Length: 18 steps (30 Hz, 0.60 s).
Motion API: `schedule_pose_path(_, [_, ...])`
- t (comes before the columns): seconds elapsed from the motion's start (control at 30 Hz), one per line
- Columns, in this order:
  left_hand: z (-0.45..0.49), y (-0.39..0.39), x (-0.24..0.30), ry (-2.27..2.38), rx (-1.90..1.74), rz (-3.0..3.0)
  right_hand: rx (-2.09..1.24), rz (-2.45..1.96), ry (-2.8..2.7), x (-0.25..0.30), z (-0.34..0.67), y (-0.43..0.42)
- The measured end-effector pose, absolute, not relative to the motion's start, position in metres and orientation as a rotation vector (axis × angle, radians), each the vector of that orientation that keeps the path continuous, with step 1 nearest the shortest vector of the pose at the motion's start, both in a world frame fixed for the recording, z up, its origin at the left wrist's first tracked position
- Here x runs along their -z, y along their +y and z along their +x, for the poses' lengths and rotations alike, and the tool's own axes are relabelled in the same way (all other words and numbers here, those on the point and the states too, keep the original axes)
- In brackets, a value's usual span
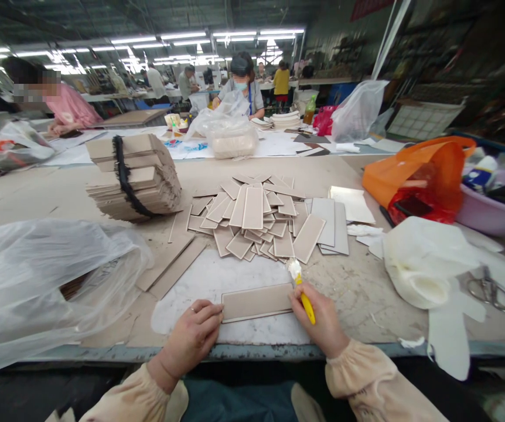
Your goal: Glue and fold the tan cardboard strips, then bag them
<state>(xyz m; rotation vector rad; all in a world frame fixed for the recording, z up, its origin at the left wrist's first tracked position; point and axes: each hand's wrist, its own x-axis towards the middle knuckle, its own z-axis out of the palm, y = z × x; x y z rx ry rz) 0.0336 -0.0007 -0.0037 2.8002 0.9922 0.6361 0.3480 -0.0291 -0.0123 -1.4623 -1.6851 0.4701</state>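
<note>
Left hand (195,331) pinches panel (256,302) at left end; right hand (323,316) grips brush (307,306), fingers at panel's right end. Panel over white board (182,287), below pile (252,214). Right sleeve (375,375) print illegible.
</note>
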Motion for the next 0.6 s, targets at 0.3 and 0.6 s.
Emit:
schedule_pose_path(0.3, [0.0315, 0.0056, 0.0098, 0.919, -0.683, 2.926, -0.333, -1.508, -1.791, 0.0104, 0.3475, -0.0324])
schedule_pose_path(0.6, [0.0296, 0.0059, 0.0131, 0.913, -0.663, 2.943, -0.165, -1.443, -2.004, 0.0044, 0.3415, -0.0376])
